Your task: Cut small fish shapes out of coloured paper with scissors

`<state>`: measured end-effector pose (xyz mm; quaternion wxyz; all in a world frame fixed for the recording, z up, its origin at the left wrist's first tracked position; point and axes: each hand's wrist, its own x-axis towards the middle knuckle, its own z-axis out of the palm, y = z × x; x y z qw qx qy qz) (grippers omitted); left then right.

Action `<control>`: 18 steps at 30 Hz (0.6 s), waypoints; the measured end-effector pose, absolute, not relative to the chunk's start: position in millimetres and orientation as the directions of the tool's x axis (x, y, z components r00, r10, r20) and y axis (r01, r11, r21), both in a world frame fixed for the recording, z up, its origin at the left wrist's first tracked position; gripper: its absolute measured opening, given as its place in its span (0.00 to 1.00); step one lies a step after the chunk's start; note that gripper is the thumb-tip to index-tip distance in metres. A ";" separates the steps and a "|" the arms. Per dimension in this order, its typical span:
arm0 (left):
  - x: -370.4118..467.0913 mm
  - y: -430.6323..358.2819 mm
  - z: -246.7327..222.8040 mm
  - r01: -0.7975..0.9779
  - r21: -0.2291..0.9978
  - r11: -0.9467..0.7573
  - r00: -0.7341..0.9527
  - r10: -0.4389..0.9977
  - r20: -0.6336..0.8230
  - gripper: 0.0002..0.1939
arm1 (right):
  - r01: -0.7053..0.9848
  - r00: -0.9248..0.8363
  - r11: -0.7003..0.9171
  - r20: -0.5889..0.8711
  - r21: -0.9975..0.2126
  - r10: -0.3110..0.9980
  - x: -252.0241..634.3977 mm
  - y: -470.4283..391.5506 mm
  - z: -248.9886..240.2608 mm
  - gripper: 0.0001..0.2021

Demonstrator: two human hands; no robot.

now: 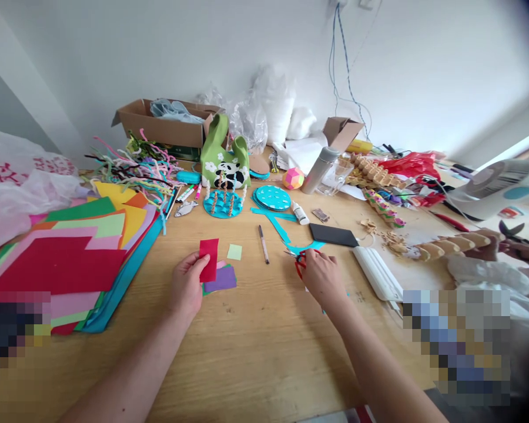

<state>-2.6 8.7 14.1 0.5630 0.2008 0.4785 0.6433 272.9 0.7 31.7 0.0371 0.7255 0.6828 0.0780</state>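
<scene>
Between thumb and fingers, my left hand (188, 281) pinches a small red felt piece (208, 258). Just behind it on the table lie small cut pieces, among them a purple one (220, 279) and a pale green square (235, 252). My right hand (321, 271) is closed on red-handled scissors (298, 265), whose blades point left, low over the tabletop. A pen (263, 244) lies between the two hands. Blue felt offcuts (280, 228) lie beyond the scissors, near a round blue dotted piece (271, 198).
Stacked coloured felt sheets (57, 264) cover the left side. A black phone-like slab (332, 234) and a white power strip (377, 271) lie to the right. A grey bottle (321, 170) and a green panda bag (226, 161) stand behind. Another person's hand (485, 244) is at far right.
</scene>
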 end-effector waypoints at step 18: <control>-6.0 13.0 18.4 -0.551 0.831 0.073 -0.329 0.897 -0.296 0.13 | 0.917 -0.299 0.362 0.312 -0.169 0.902 196.8 29.3 44.6 0.07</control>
